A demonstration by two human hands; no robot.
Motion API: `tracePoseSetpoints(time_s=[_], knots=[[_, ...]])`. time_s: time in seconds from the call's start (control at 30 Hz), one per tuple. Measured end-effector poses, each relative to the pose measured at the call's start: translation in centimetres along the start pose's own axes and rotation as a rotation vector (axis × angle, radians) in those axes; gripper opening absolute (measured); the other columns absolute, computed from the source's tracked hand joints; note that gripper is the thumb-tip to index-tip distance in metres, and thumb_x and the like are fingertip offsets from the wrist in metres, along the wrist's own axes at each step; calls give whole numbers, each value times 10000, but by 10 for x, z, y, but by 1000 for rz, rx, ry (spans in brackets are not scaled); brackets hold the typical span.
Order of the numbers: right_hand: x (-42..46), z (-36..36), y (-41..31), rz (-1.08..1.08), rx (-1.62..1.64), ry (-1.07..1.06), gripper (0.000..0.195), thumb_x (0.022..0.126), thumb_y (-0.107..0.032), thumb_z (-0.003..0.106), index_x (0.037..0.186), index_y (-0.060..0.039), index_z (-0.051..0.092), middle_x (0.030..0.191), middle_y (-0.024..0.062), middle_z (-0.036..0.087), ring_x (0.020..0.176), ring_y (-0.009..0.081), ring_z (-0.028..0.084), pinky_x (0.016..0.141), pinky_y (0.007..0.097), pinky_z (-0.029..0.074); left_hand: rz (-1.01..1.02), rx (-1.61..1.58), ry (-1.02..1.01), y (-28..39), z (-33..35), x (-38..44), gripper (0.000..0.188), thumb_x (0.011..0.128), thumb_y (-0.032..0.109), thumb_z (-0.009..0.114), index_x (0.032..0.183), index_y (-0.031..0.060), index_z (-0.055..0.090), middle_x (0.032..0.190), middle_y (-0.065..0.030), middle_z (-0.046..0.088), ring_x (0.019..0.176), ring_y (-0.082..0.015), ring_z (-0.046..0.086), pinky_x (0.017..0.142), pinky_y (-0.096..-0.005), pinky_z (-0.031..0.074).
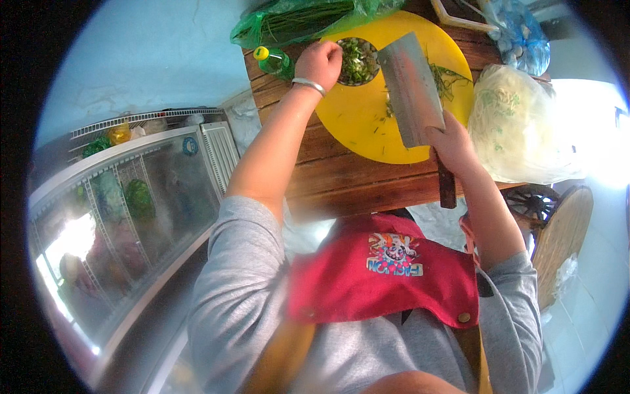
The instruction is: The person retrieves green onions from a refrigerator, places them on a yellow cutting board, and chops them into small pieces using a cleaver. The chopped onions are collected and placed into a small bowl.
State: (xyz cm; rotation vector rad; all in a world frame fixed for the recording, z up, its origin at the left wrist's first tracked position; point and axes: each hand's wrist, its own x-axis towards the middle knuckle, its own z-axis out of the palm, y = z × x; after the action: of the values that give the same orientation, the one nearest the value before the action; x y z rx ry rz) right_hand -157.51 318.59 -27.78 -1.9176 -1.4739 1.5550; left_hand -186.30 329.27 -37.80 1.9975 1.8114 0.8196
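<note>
My right hand (454, 145) grips a broad metal cleaver (412, 91) near its dark handle. The blade lies tilted over a round yellow cutting board (349, 125), with its far end beside a round bowl (357, 61) of chopped greens. My left hand (320, 64), fingers curled, is at the bowl's left rim; whether it holds anything is hidden. Cut green stalks (445, 81) lie on the board to the right of the blade, and small green bits are scattered near its left edge.
A green bottle with a yellow cap (275, 63) stands left of the board on the wooden table (334, 187). Behind is a green plastic bag of long stalks (310, 19). To the right sit a bag of noodles (517, 123) and a blue bag (524, 39). A glass-fronted fridge (172, 192) stands left.
</note>
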Motion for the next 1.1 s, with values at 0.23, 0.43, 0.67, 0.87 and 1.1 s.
tracePoseSetpoints(time_s=[0.23, 0.43, 0.67, 0.87, 1.1], knots=[[-18, -13, 77, 46, -11, 109, 346, 855, -239, 594, 1087, 16, 561, 730, 119, 600, 568, 204, 586, 567, 340, 481, 348, -122, 187, 23, 9, -26, 122, 846, 144, 606, 936, 85, 662, 937, -110, 663, 875, -309, 629, 763, -406, 511], [-56, 7, 155, 192, 327, 160, 259, 882, -155, 596, 1091, -6, 559, 713, 63, 574, 507, 118, 522, 452, 283, 433, 286, -332, -9, 70, 70, -101, 194, 835, 109, 606, 1018, 46, 626, 1023, -156, 635, 976, -340, 591, 856, -429, 479], [-32, 49, 209, 109, 308, 277, 300, 885, -188, 637, 1094, -4, 522, 723, 59, 578, 470, 131, 511, 422, 270, 412, 65, -193, 76, 77, 138, -97, 398, 861, 206, 583, 1203, 3, 565, 1224, -231, 555, 1189, -422, 464, 1016, -490, 359], [0, 77, 165, 134, 256, 76, 368, 863, -201, 627, 1143, 25, 550, 952, 166, 659, 882, 236, 631, 789, 350, 489, 29, -236, 130, 91, 146, -93, 309, 852, 142, 577, 1116, -17, 602, 1164, -235, 578, 1153, -434, 482, 998, -492, 377], [-9, 80, 143, -7, 132, 165, 356, 872, -242, 622, 1107, 22, 569, 931, 213, 664, 899, 288, 652, 781, 380, 491, 1, -474, 351, 122, 122, -82, 266, 871, 137, 614, 1102, 7, 634, 1179, -198, 605, 1109, -371, 560, 957, -426, 437]])
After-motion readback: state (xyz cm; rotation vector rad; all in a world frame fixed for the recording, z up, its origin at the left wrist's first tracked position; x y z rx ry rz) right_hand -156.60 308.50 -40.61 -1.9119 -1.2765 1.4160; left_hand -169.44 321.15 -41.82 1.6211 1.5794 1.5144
